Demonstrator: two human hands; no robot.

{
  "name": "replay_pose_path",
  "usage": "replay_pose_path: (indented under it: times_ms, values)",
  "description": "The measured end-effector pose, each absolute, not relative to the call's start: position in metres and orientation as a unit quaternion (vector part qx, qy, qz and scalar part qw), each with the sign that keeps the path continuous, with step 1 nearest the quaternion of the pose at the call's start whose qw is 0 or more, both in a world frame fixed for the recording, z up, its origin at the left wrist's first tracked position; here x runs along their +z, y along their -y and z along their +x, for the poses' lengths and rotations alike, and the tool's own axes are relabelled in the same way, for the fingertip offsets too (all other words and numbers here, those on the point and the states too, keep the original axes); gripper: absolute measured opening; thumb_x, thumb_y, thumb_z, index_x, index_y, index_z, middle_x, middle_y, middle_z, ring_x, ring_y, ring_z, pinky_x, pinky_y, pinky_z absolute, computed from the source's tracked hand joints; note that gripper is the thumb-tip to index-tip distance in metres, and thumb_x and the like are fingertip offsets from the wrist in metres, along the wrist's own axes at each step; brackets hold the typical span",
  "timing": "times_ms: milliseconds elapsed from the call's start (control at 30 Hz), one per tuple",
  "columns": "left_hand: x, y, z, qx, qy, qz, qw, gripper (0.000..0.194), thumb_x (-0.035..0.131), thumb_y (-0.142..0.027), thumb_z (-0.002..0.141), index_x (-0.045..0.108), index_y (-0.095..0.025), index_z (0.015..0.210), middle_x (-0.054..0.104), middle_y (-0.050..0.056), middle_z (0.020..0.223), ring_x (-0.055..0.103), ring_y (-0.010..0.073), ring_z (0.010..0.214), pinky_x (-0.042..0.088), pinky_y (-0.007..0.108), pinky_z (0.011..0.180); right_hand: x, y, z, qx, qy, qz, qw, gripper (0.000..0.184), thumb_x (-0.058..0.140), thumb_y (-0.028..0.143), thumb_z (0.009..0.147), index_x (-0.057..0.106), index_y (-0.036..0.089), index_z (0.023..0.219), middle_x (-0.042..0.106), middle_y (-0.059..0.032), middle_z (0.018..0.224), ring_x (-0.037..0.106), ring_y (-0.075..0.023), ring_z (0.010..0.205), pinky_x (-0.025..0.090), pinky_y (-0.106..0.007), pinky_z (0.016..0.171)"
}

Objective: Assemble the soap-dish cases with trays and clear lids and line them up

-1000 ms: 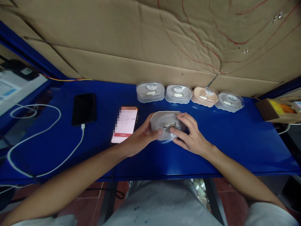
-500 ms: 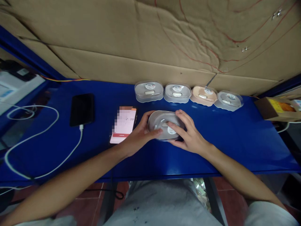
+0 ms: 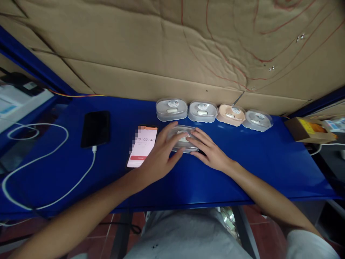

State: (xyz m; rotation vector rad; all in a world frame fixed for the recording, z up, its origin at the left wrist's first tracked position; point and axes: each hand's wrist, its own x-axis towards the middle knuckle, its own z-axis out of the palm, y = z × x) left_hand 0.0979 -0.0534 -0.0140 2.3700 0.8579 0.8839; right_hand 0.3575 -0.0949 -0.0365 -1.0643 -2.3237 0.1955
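A clear plastic lidded box [image 3: 190, 146], oval in outline, lies on the blue table in front of me. A whitish round label shows in the middle of its lid, partly covered by fingers. My left hand [image 3: 165, 147] holds the box from its left side, index finger across the lid and thumb at the front edge. On the opposite side, my right hand [image 3: 208, 149] grips it, fingertips on the lid and thumb low at the front. Much of the box is hidden under both hands.
Behind it stands a row of similar boxes, including a grey one [image 3: 171, 115] and a peach one [image 3: 230, 119]. To the left lie a phone with a running timer [image 3: 142, 149] and a dark phone [image 3: 95, 128] on a white cable [image 3: 67, 196]. A cardboard box [image 3: 302, 133] sits right.
The box has moved slightly away from me and its label now sits near the lid's middle. My left hand has shifted up over the lid. The timer has advanced.
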Motion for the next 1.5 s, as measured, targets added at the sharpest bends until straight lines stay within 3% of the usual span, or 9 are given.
replay_pose_path:
  times_ms: [200,333,500,667,767,900,1100,1233,1500]
  values:
    - [-0.023,0.048,0.099,0.282,-0.283,0.914,0.070,0.031,0.054,-0.016,0.108,0.069,-0.022,0.135,0.066,0.015,0.144,0.064,0.0345,0.133,0.053,0.057,0.114,-0.013,0.061,0.383,0.081,0.864,-0.438,0.236,0.059,0.049,0.045,0.114,0.037,0.030,0.170,0.050,-0.0099,0.170,0.041,-0.0286,0.162,0.036,-0.059,0.134]
    - [-0.022,0.037,0.095,0.285,-0.292,0.912,0.033,0.029,0.055,-0.016,0.108,0.073,-0.019,0.130,0.069,0.017,0.141,0.067,0.0358,0.130,0.055,0.056,0.111,-0.016,0.024,0.409,0.001,0.829,-0.514,0.222,0.058,0.045,0.047,0.113,0.047,0.021,0.165,0.047,-0.0162,0.171,0.040,-0.0350,0.162,0.034,-0.062,0.133]
    - [-0.022,0.033,0.093,0.282,-0.299,0.911,0.024,0.029,0.056,-0.015,0.107,0.073,-0.017,0.131,0.070,0.018,0.141,0.067,0.0362,0.132,0.055,0.056,0.111,-0.029,0.026,0.420,-0.024,0.827,-0.534,0.172,0.061,0.049,0.046,0.111,0.041,0.025,0.167,0.045,-0.0147,0.173,0.041,-0.0375,0.161,0.032,-0.067,0.131]
    - [-0.026,0.029,0.093,0.274,-0.315,0.909,-0.002,0.031,0.055,-0.013,0.106,0.071,-0.016,0.133,0.068,0.019,0.143,0.066,0.0378,0.133,0.053,0.056,0.112,-0.018,0.080,0.417,-0.044,0.834,-0.517,0.188,0.050,0.057,0.043,0.109,0.054,0.026,0.156,0.061,-0.0163,0.156,0.057,-0.0384,0.144,0.046,-0.061,0.117]
    - [-0.027,0.029,0.094,0.274,-0.320,0.907,0.000,0.031,0.056,-0.013,0.105,0.070,-0.017,0.132,0.067,0.019,0.143,0.065,0.0377,0.133,0.053,0.055,0.112,-0.008,0.115,0.419,-0.026,0.849,-0.496,0.181,0.051,0.067,0.048,0.105,0.057,0.030,0.152,0.066,-0.0152,0.146,0.061,-0.0386,0.138,0.048,-0.061,0.113]
    - [-0.023,0.039,0.098,0.291,-0.336,0.896,0.006,0.032,0.059,-0.020,0.106,0.066,-0.017,0.136,0.061,0.022,0.150,0.060,0.0397,0.139,0.048,0.058,0.115,-0.004,0.148,0.420,0.025,0.841,-0.513,0.167,0.081,0.074,0.062,0.096,0.044,0.027,0.163,0.047,-0.0222,0.165,0.045,-0.0456,0.154,0.042,-0.068,0.120]
    - [-0.014,0.066,0.102,0.259,-0.231,0.931,0.108,0.054,0.063,-0.046,0.107,0.054,-0.021,0.154,0.061,0.020,0.153,0.059,0.0381,0.140,0.047,0.054,0.113,-0.008,0.152,0.423,0.163,0.813,-0.504,0.242,0.078,0.073,0.060,0.098,0.041,0.034,0.165,0.052,-0.0152,0.164,0.052,-0.0368,0.152,0.049,-0.058,0.122]
    - [-0.018,0.075,0.102,0.191,-0.178,0.954,0.150,0.068,0.070,-0.054,0.102,0.049,-0.029,0.161,0.050,0.020,0.166,0.054,0.0411,0.145,0.044,0.060,0.116,-0.013,0.117,0.431,0.088,0.774,-0.557,0.287,0.073,0.069,0.059,0.101,0.043,0.032,0.163,0.055,-0.0162,0.161,0.053,-0.0387,0.150,0.046,-0.064,0.123]
    - [-0.024,0.081,0.107,0.105,-0.135,0.969,0.181,0.073,0.091,-0.053,0.084,0.063,-0.027,0.146,0.049,0.025,0.164,0.050,0.0455,0.148,0.040,0.067,0.116,-0.037,0.033,0.429,0.004,0.819,-0.551,0.159,0.081,0.061,0.071,0.099,0.049,0.021,0.161,0.050,-0.0222,0.166,0.047,-0.0453,0.154,0.039,-0.068,0.126]
